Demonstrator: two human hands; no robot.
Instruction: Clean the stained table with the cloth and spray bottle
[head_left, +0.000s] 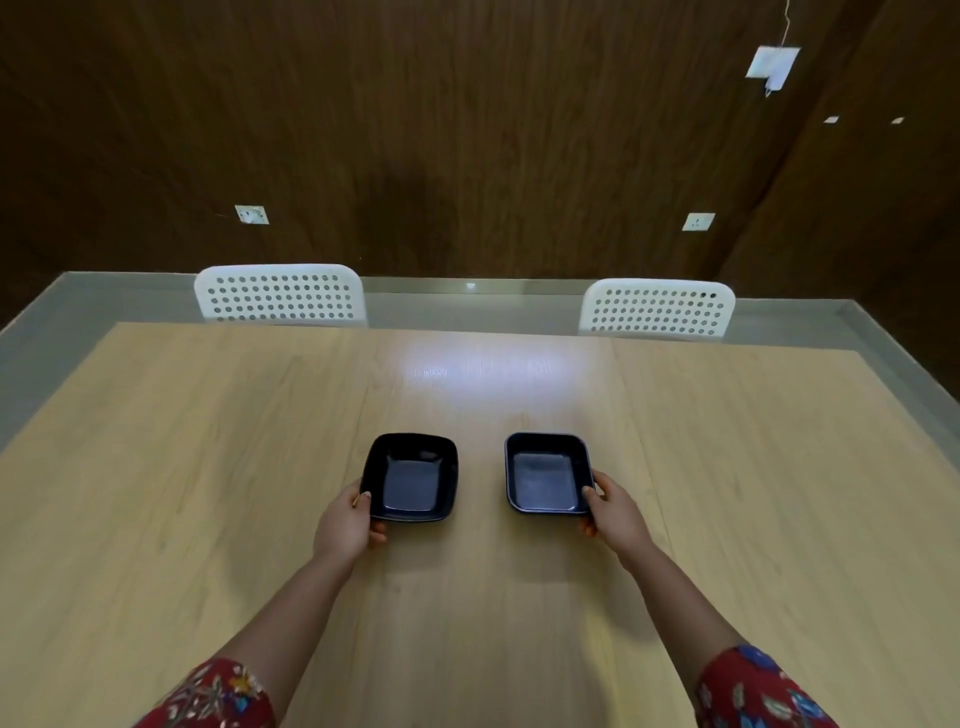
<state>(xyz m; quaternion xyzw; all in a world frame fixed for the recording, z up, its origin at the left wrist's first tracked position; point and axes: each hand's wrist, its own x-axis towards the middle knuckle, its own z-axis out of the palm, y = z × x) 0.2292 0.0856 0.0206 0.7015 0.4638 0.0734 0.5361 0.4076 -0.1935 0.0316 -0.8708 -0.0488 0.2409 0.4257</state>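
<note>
The left grip (347, 526) pinches the left dish (411, 479) by its rim. The right grip (614, 512) pinches the right dish (545, 474). Both dishes are black.

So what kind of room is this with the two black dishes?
Probably a meeting or dining room: a wooden table, two white chairs along its far side, and dark wood-panelled walls with sockets. The left hand holds the left dish, the right hand the right dish.

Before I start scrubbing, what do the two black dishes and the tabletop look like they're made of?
Left dish and right dish: glossy black, possibly melamine or glazed ceramic, judging by soft reflections. Table: pale wood-grain laminate, it seems, semi-gloss from the light glare.
</note>
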